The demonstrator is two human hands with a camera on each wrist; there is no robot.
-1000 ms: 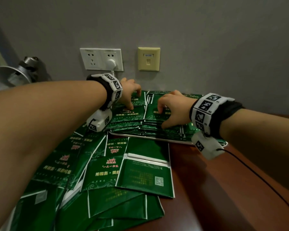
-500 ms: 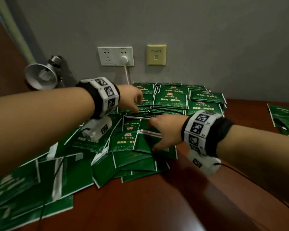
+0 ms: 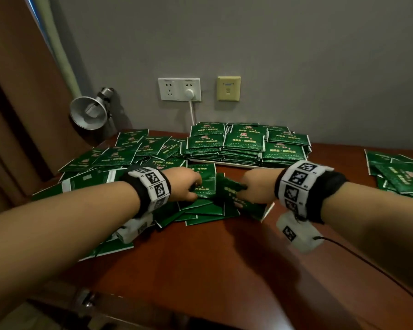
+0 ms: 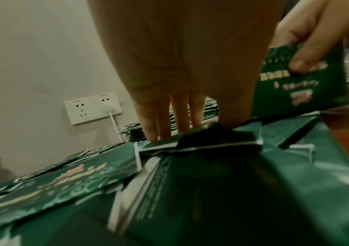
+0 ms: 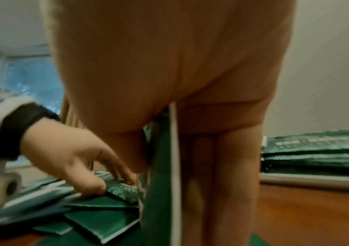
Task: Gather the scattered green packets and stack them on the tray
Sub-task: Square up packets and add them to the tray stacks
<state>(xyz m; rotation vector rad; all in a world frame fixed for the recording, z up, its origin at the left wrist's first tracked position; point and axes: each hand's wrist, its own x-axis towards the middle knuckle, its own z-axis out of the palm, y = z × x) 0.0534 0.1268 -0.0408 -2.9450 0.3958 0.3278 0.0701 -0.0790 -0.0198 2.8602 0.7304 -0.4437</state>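
Item: green packets, several lots. Lot one, stacked packets point(image 3: 244, 145), in neat piles on a pale tray point(image 3: 227, 163) at the back of the desk point(image 3: 200, 270), against the grey wall. Lot two, loose packets point(image 3: 119, 156), spread in an overlapping heap over the left half of the desk, from beside the tray toward the near edge. Lot three, a smaller scatter of packets point(image 3: 401, 175) at the right edge of the desk, well apart from the tray. Left hand point(image 3: 183, 184): low over the near end of the loose heap, just in front of the tray; thumb and fingers point(image 4: 152, 119) pinch the edge of a flat packet point(image 3: 204, 184), lifting its corner off the heap. Right hand point(image 3: 256, 186): just beside the left, fingers and thumb closed on a raised packet point(image 3: 229, 189), held tilted and on edge above the heap; the right wrist view shows its white edge strip running between thumb and fingers. Both wrists carry black bands with black-and-white marker tiles. Other fittings: a double wall socket point(image 3: 179, 89) with a white plug and cord, a beige data outlet point(image 3: 228, 88), a metal clamp lamp point(image 3: 88, 111) at the left rear corner, a brown curtain point(image 3: 14, 91) at the left.
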